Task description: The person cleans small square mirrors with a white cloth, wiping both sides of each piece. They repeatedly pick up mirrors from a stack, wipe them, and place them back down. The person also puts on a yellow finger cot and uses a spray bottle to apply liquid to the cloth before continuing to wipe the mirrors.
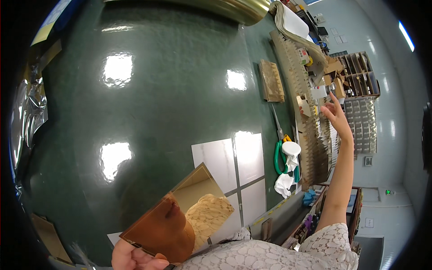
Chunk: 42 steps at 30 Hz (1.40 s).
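My left hand (137,259), at the lower edge, is closed on the near corner of a gold-tinted mirror sheet (191,186). The sheet is tilted above the table, and its glossy face reflects a lace sleeve or top. It partly covers several white square sheets (254,202) lying on the green table. My right arm stretches far to the right. There my right hand (335,116) has its fingers apart, the index finger extended beside a small white container (319,92) on the cluttered rack. Whether the fingertip touches it I cannot tell.
Large scissors with green handles (278,157) lie near a round white lid (291,148) and crumpled white cloth (284,185). Behind them is a stack of gold-brown plates (272,82). A tooth-edged rack (310,153) lines the right edge. A gold roll (243,11) lies at the far side.
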{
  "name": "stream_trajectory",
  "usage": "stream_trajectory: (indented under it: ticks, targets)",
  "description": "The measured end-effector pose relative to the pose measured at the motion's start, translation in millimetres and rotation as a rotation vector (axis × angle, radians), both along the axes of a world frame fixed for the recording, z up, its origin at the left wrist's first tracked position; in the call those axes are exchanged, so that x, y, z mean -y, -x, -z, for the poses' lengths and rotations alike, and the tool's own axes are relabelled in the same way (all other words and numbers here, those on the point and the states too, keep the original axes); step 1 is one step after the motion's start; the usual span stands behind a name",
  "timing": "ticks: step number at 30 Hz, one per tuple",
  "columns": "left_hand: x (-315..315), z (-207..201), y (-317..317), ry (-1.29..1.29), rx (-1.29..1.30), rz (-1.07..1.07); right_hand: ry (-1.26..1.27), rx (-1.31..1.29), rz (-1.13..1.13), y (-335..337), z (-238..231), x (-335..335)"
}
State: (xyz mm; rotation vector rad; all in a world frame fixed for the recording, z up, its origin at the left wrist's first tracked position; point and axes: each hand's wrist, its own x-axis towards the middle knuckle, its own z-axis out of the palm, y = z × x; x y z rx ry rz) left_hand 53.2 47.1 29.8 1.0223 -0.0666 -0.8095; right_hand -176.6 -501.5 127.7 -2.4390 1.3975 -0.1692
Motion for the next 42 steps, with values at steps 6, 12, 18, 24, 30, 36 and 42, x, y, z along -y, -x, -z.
stream_trajectory:
  ticks: [6, 12, 18, 24, 30, 36, 42]
  targets:
    - [12.1, 6.0, 17.7, -0.092, 0.147, -0.161, 0.197, 0.241, -0.085, -33.0, -17.3, -61.4]
    - [16.6, -0.9, 19.8, 0.080, -0.021, 0.074, -0.111, 0.467, -0.371, -56.3, -1.2, -216.4]
    - [20.9, -2.6, 24.8, 0.137, -0.065, 0.313, -0.784, 0.616, -0.411, -58.0, 44.7, -291.9]
    - [35.3, 1.3, 40.0, 0.171, -0.053, 0.328, -0.778, 0.689, -0.429, -39.2, 61.0, -304.8]
    - [53.2, -1.2, 55.1, 0.132, -0.044, 0.377, -0.834, 0.848, -0.322, -16.2, 65.8, -297.6]
    - [73.3, -2.5, 59.9, 0.092, -0.075, 0.433, -0.882, 0.883, -0.279, 0.4, 73.3, -286.3]
    - [82.0, 1.4, 66.4, 0.061, -0.101, 0.373, -0.900, 0.902, -0.252, 2.7, 78.6, -283.7]
